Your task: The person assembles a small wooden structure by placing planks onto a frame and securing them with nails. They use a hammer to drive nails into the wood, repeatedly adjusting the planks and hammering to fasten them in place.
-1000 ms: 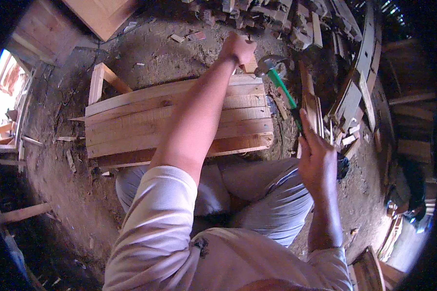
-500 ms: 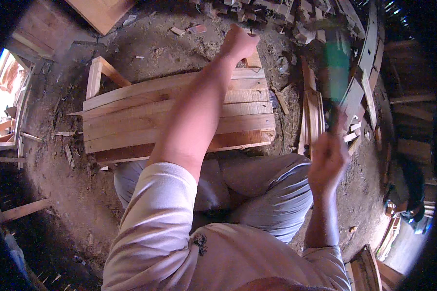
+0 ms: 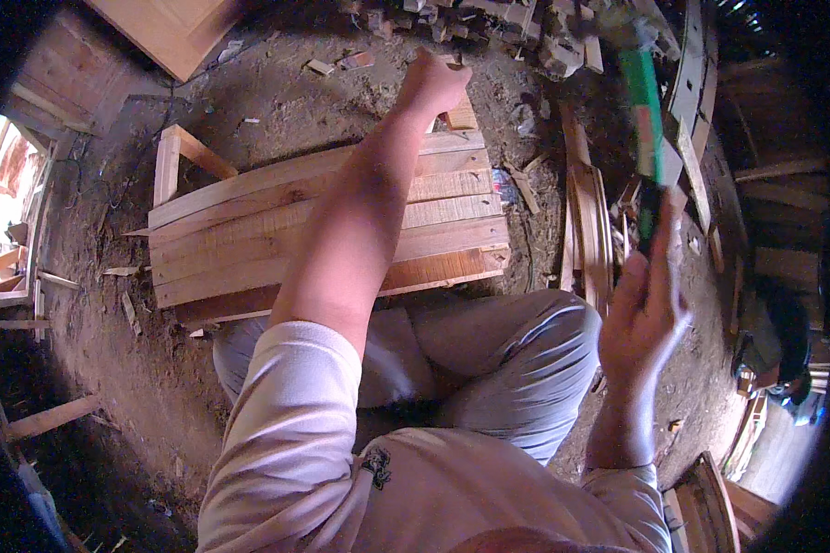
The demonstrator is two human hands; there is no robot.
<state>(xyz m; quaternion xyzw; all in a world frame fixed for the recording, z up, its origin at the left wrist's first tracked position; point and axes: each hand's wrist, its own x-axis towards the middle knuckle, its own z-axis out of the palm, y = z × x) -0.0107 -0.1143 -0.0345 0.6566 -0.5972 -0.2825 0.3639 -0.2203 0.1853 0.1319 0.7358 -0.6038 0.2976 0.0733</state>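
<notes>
A slatted wooden piece (image 3: pixel 314 207) of pale planks lies in front of my bent legs, with an angled wooden frame (image 3: pixel 168 166) standing at its far left corner. Across the planks reaches my left arm. My left hand (image 3: pixel 433 85) is closed beside a short wooden block (image 3: pixel 462 114) at the far right corner; what its fingers hold, if anything, is hidden. Off to the right, my right hand (image 3: pixel 644 318) grips the dark lower end of a green-handled hammer (image 3: pixel 643 111). The hammer points away from me, and its head is blurred near the top edge.
Long thin boards (image 3: pixel 586 217) lie right of the planks. Wood offcuts (image 3: pixel 516 28) are heaped at the far side, and a wooden panel (image 3: pixel 171 32) stands far left. Curved wooden pieces (image 3: pixel 705 507) are near my right elbow. Scraps dot the dirt floor (image 3: pixel 111 369).
The hammer and my right hand have shifted slightly right, and the hammer looks less smeared. My left hand stays at the far corner while the view moves a little.
</notes>
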